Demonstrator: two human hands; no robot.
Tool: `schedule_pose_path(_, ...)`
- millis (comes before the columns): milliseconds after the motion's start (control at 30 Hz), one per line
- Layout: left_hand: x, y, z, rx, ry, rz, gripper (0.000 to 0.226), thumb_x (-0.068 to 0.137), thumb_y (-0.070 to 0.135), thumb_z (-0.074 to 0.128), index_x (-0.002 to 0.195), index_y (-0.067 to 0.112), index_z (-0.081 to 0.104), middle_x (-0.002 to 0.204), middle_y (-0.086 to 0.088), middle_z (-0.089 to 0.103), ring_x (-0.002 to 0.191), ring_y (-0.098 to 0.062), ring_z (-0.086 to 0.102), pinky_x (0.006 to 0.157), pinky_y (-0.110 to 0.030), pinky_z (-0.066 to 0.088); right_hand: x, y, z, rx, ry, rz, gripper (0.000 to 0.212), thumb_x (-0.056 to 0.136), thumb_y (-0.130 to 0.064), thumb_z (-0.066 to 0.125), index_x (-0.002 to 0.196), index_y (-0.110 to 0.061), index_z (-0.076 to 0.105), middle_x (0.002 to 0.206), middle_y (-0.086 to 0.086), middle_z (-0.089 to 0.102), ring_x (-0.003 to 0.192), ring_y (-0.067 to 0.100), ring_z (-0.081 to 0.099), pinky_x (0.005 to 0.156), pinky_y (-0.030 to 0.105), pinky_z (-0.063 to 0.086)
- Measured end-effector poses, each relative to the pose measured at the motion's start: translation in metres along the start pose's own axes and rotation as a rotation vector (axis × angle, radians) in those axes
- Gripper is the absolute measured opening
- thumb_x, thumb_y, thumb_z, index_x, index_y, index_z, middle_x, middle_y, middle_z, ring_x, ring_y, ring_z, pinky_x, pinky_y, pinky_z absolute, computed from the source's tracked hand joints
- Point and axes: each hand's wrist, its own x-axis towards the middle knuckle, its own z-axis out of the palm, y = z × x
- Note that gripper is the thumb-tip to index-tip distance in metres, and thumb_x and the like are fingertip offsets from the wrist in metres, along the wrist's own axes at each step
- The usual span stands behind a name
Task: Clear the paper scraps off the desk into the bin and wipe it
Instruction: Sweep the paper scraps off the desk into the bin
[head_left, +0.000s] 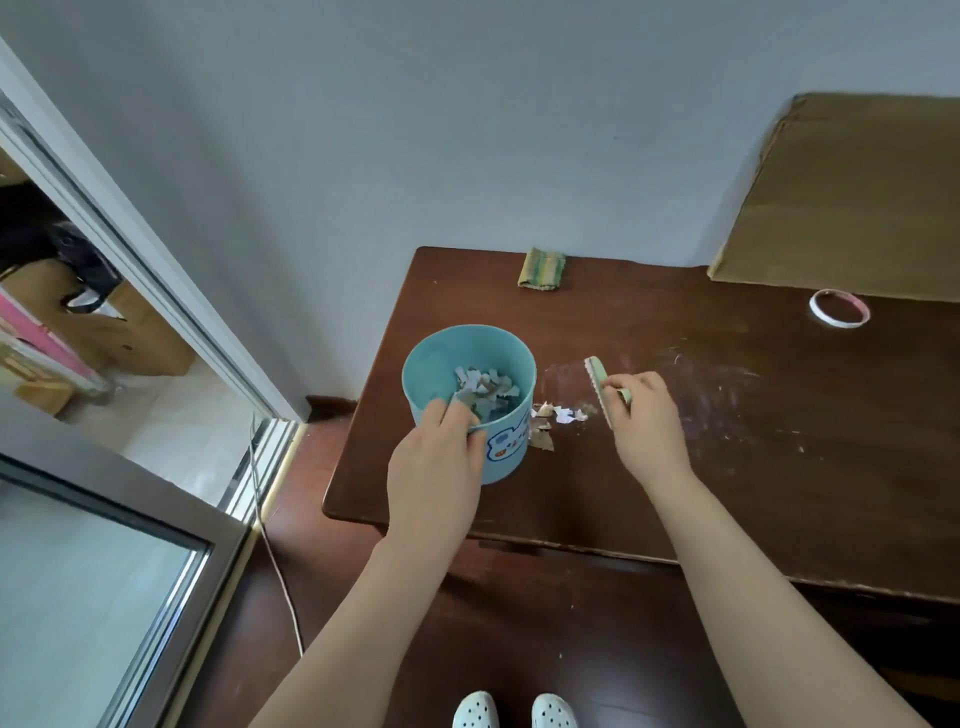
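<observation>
A light blue round bin (511, 452) stands near the left end of the dark wooden desk (727, 467), with torn paper scraps (485, 387) inside it. My left hand (441, 457) grips the bin's near rim, fingers reaching inside. My right hand (647, 415) holds a small green brush (597, 384) on edge on the desk, just right of the bin. A few loose paper scraps (558, 418) lie between the bin and the brush. A folded green-and-yellow striped cloth (541, 268) rests at the desk's back edge.
A ring of tape (839, 308) lies at the back right. A large sheet of cardboard (852, 197) leans against the wall there. Pale streaks mark the desk's middle. A sliding door frame (156, 291) and a thin cable (270, 545) are at the left.
</observation>
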Motion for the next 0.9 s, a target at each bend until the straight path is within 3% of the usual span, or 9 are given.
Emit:
schedule_pose_path(100,0.008,0.0,0.007,-0.012,0.001,0.004,0.009,0.092,0.025,0.055,0.092,0.016,0.055,0.09,0.004,0.052,0.067,-0.005,0.039,0.051,-0.013,0.021,0.013,0.014,0.006,-0.146,-0.071,0.027,0.029,0.098,-0.02,0.043,0.119,-0.005,0.058,0.111,0.004,0.046,0.081,0.018,0.048,0.07,0.029,0.039)
schedule_pose_path(333,0.024,-0.01,0.017,-0.013,0.01,-0.024,0.01,0.088,0.021,0.062,0.087,0.012,0.058,0.085,0.0,0.056,0.064,-0.006,0.038,0.049,-0.007,0.018,0.043,0.022,0.038,-0.393,-0.236,0.018,0.028,0.098,-0.014,0.042,0.118,-0.007,0.06,0.114,0.012,0.051,0.102,0.029,0.048,0.079,0.032,0.039)
schedule_pose_path(467,0.028,-0.016,0.018,-0.018,0.038,-0.047,0.011,0.085,0.018,0.065,0.082,0.01,0.058,0.082,-0.002,0.058,0.061,-0.007,0.039,0.051,-0.006,0.017,0.037,0.015,0.059,-0.468,-0.274,-0.038,0.027,0.097,-0.012,0.041,0.116,-0.006,0.06,0.112,0.014,0.054,0.104,0.029,0.049,0.081,0.035,0.039)
schedule_pose_path(667,0.03,-0.028,0.017,-0.008,0.067,-0.079,0.012,0.086,0.016,0.064,0.08,0.008,0.058,0.08,-0.005,0.057,0.061,-0.015,0.045,0.053,-0.02,0.027,0.012,-0.008,0.084,-0.406,-0.366,-0.176,0.03,0.095,-0.01,0.044,0.123,-0.009,0.057,0.113,0.011,0.055,0.105,0.026,0.05,0.08,0.03,0.04)
schedule_pose_path(800,0.029,-0.033,0.012,0.001,0.09,-0.095,0.013,0.083,0.013,0.068,0.078,0.006,0.058,0.075,-0.005,0.057,0.061,-0.012,0.038,0.049,-0.015,0.018,0.001,-0.019,0.087,-0.381,-0.396,-0.289,0.032,0.096,-0.015,0.045,0.126,-0.008,0.054,0.108,0.01,0.054,0.1,0.026,0.051,0.071,0.027,0.032)
schedule_pose_path(900,0.028,-0.035,0.009,-0.005,0.081,-0.098,0.013,0.083,0.014,0.068,0.078,0.007,0.058,0.074,-0.003,0.056,0.06,-0.01,0.037,0.05,-0.01,0.016,0.0,-0.023,0.08,-0.339,-0.369,-0.333,0.032,0.094,-0.012,0.049,0.125,-0.011,0.055,0.109,0.008,0.055,0.097,0.023,0.051,0.072,0.027,0.035)
